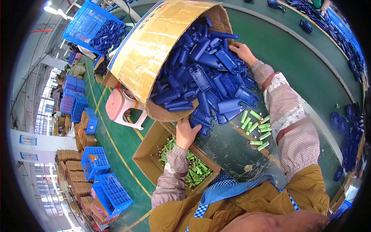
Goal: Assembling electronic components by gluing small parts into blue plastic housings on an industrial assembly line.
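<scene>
Brown garment (247, 205) lay below fingers. L hand (186, 134) (thumb spread) & R hand (244, 54) were at carton (145, 54); grips couldn't be told. Betw. 2 hands, blue housings (200, 78) part-spilled; many remained inside.

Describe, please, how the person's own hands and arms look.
The left hand and right hand are ungloved. The left sleeve and right sleeve are finely checked in reddish-brown and white; the right one also has pale mottled bands and plain reddish-brown ones.
</scene>
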{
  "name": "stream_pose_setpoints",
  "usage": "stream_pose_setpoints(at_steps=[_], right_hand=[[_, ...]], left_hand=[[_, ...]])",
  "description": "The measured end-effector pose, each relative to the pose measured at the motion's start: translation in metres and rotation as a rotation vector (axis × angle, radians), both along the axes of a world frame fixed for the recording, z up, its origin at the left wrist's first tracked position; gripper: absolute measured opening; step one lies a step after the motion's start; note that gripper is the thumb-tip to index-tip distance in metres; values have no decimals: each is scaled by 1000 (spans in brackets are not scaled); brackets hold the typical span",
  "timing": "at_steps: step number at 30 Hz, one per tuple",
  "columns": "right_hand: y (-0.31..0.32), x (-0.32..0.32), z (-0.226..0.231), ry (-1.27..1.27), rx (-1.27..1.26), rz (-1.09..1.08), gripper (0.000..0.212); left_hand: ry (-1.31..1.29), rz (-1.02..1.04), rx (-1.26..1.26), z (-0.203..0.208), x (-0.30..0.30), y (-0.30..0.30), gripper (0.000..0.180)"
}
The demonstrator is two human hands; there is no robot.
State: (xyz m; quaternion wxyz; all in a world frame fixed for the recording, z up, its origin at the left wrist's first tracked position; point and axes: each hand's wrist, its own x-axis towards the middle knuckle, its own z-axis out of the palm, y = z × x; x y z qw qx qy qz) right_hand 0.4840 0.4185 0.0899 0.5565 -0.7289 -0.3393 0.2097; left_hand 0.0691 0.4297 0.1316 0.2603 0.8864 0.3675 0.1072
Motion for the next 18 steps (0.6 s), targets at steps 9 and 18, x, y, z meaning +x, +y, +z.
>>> stream_pose_setpoints(at_steps=[9, 18], right_hand=[[-12, -20, 8, -51, -6, -29, 44], [-37, -30, 3, -61, -4, -71, 41]], left_hand=[[-28, -32, 41, -15, 5, -12, 46], [-167, 20, -63, -19, 14, -16, 29]])
